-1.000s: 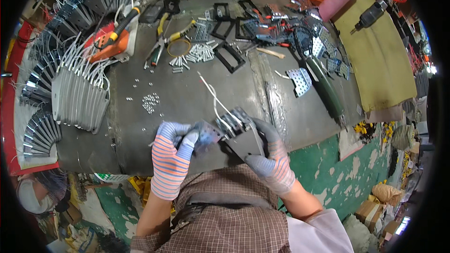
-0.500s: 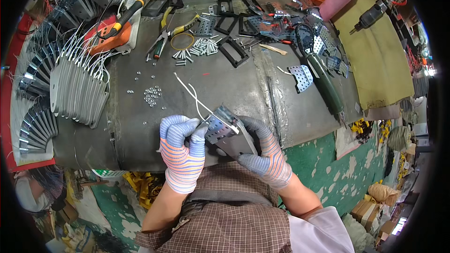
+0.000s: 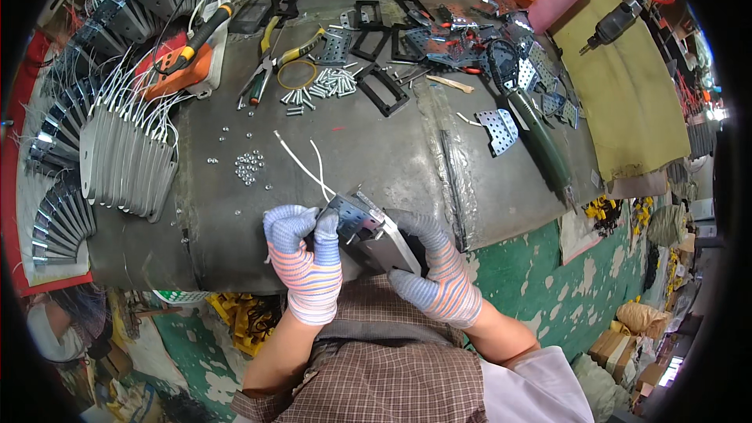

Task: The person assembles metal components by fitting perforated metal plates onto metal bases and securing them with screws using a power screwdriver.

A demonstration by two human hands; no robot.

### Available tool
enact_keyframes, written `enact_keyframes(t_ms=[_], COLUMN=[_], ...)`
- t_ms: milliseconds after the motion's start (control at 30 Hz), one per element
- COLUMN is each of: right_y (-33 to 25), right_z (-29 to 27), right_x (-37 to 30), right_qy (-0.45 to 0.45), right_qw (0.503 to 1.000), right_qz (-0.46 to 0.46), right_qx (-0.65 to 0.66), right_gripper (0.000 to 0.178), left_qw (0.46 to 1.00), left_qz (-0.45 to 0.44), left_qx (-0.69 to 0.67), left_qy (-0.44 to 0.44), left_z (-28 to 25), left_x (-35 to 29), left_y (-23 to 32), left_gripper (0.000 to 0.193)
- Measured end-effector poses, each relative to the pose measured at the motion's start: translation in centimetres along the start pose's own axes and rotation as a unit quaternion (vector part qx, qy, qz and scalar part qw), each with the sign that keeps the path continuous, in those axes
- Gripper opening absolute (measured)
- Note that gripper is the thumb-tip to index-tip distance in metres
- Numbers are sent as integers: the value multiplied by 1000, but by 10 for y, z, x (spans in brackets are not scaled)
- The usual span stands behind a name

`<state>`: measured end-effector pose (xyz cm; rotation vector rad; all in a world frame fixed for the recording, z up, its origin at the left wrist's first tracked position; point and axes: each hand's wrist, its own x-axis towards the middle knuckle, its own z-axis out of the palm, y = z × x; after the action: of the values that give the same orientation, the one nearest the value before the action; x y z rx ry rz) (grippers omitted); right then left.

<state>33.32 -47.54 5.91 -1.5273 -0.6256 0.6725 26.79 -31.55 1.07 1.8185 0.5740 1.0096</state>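
Observation:
Above the table's near edge, my right hand [image 3: 439, 270] in a striped knit glove grips a flat grey metal plate [image 3: 389, 251] from its right side, thumb below and fingers behind. A perforated metal bracket [image 3: 354, 215] sits at the plate's upper left end. My left hand [image 3: 307, 266], gloved alike, is closed with thumb and fingers pinched at the bracket's left edge; any small part between the fingertips is hidden. Two white wires [image 3: 296, 158] stick out from the bracket and cross above my left hand.
Nuts [image 3: 249, 166] and screws [image 3: 333, 82] lie on the dark table [image 3: 368, 141]. Behind are pliers [image 3: 266, 63], black frames [image 3: 381, 90] and perforated plates. A green power screwdriver [image 3: 540, 141] lies right, grey wired plates [image 3: 125, 157] stand left, and a drill-like tool [image 3: 615, 25] hangs upper right.
The plate and bracket have tilted and shifted slightly left, the bracket's perforated face now turned more edge-on. The wires have swung left. Both hands keep hold.

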Motion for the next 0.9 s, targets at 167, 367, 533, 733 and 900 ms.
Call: enact_keyframes(t_ms=[167, 367, 533, 733, 900], right_y=[-3, 3, 8, 16, 1], right_z=[3, 0, -1, 7, 19], right_x=[1, 4, 6, 1, -3], right_qy=[17, 0, -15, 7, 61], right_qw=[987, 993, 987, 1000, 991], right_qz=[48, 16, 27, -5, -63], right_qx=[154, 119, 158, 28, -96], right_gripper=[63, 66, 66, 60, 58], left_qw=[987, 991, 998, 996, 954], left_qz=[-120, 117, 52, -68, -229], left_qx=[-109, 66, 0, -3, -190], left_qy=[14, -13, -22, -52, 25], left_z=[1, -7, -7, -4, 6], left_x=[1, 6, 7, 10, -1], left_y=[6, 2, 2, 7, 36], left_gripper=[22, 21, 21, 21, 30])
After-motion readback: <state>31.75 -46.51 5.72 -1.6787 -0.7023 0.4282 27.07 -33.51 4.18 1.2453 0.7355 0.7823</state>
